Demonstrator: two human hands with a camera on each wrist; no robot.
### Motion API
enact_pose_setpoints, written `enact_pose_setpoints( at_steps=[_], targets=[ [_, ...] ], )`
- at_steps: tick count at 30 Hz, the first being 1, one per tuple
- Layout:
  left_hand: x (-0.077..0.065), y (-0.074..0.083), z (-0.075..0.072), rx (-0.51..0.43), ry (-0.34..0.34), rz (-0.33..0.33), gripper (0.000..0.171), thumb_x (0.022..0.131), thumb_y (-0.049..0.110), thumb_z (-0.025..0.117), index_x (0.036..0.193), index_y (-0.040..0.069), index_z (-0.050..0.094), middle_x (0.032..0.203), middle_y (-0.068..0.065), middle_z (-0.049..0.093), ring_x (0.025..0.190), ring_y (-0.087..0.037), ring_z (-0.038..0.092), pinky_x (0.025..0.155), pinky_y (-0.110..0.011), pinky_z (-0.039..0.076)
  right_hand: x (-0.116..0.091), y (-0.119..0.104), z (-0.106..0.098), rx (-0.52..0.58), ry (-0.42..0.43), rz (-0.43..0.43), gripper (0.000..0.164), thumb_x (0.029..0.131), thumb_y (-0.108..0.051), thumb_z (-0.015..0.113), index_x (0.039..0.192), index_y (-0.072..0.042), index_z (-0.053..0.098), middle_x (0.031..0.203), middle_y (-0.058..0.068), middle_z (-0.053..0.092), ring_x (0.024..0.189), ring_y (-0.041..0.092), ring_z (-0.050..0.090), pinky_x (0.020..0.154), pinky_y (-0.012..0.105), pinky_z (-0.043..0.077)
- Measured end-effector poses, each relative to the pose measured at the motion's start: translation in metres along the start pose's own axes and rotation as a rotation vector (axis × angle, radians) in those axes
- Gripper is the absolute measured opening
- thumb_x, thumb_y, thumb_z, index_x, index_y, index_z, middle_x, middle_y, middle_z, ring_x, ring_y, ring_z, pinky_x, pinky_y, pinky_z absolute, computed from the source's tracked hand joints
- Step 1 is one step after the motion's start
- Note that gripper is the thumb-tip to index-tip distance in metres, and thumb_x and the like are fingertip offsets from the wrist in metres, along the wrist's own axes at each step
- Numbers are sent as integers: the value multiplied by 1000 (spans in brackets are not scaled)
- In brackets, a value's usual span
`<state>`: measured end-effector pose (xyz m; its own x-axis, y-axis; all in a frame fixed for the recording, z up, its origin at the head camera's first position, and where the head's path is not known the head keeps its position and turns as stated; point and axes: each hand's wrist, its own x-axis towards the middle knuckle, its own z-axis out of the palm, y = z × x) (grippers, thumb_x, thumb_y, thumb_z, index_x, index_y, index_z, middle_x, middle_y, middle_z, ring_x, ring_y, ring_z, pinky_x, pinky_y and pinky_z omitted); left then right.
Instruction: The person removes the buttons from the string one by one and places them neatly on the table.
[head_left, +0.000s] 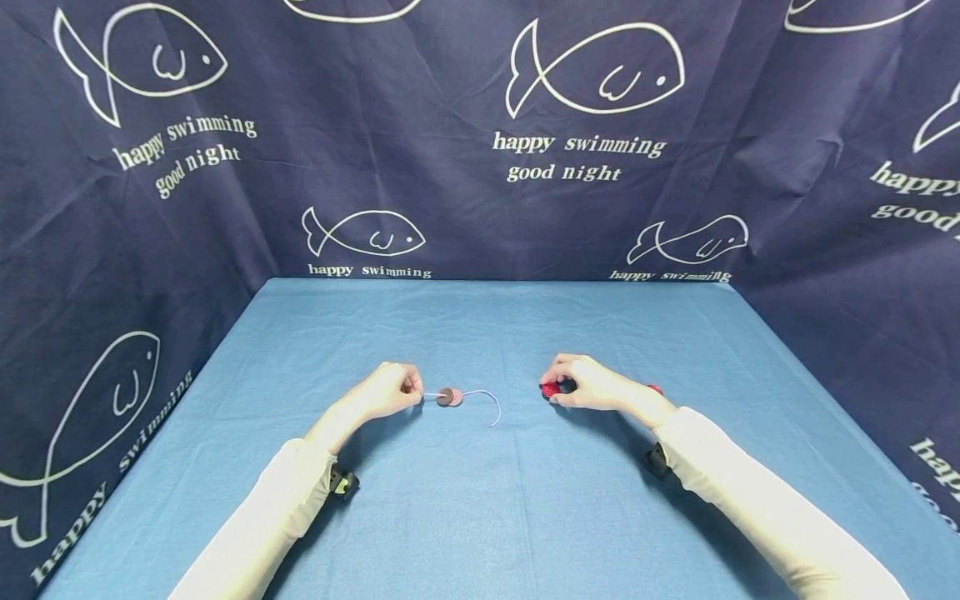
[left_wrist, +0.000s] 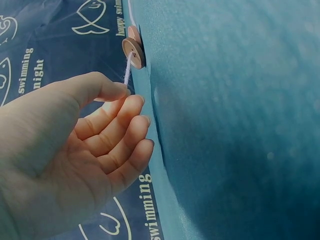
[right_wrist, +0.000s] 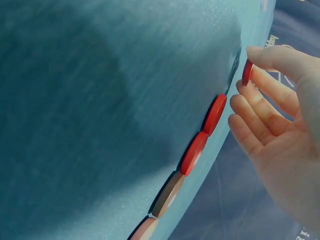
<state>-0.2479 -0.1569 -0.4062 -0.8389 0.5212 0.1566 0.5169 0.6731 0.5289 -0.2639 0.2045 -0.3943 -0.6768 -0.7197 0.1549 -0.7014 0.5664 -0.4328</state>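
Note:
My left hand (head_left: 386, 389) pinches one end of a thin white cord (left_wrist: 127, 72) between thumb and index finger, the other fingers loosely bent. Threaded on that cord, close past the fingertips, are a brown round button (left_wrist: 132, 53) and a pink button (head_left: 457, 397) behind it. Beyond them the cord's free end curves over the blue cloth towards me. Over to the right, my right hand (head_left: 588, 383) pinches a red button (right_wrist: 247, 73) by its edge between thumb and fingers, close over the table.
Beneath my right hand, a row of loose buttons lies on the cloth: two red, one brown button (right_wrist: 168, 195) and one pink button (right_wrist: 144, 229). The blue-covered table (head_left: 480, 500) meets a dark curtain (head_left: 465, 192) with white fish prints at the back and sides.

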Motion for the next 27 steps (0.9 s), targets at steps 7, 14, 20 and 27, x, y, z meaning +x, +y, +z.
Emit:
enact_pose_setpoints(
  at_steps=[7, 14, 20, 27],
  targets=[
    [-1, -1, 0, 3, -4, 3, 6, 80, 5, 59, 76, 9, 61, 64, 4, 59, 57, -4, 48, 58, -20, 42, -2, 2, 0, -9, 14, -12, 22, 76, -8, 70, 98, -4, 69, 89, 4, 61, 83, 19, 58, 77, 30, 48],
    [-1, 0, -1, 4, -7, 4, 6, 80, 5, 59, 76, 9, 62, 63, 4, 59, 57, -4, 47, 57, -20, 42, -4, 3, -1, -18, 27, -16, 20, 76, -7, 71, 96, -3, 69, 87, 5, 61, 82, 20, 58, 75, 31, 47],
    [0, 1, -2, 1, -4, -1, 6, 80, 5, 60, 75, 8, 62, 63, 4, 58, 57, -4, 47, 57, -20, 42, -6, 3, -2, -20, 24, -4, 23, 76, -7, 71, 98, -2, 69, 87, 6, 61, 81, 21, 57, 74, 36, 48],
    [0, 1, -1, -1, -13, -11, 6, 80, 5, 60, 76, 8, 62, 64, 4, 59, 57, -4, 48, 58, -20, 42, -8, 7, -1, -25, 17, -3, 24, 76, -6, 71, 99, -2, 69, 88, 5, 61, 80, 19, 57, 73, 33, 48]
  ],
)
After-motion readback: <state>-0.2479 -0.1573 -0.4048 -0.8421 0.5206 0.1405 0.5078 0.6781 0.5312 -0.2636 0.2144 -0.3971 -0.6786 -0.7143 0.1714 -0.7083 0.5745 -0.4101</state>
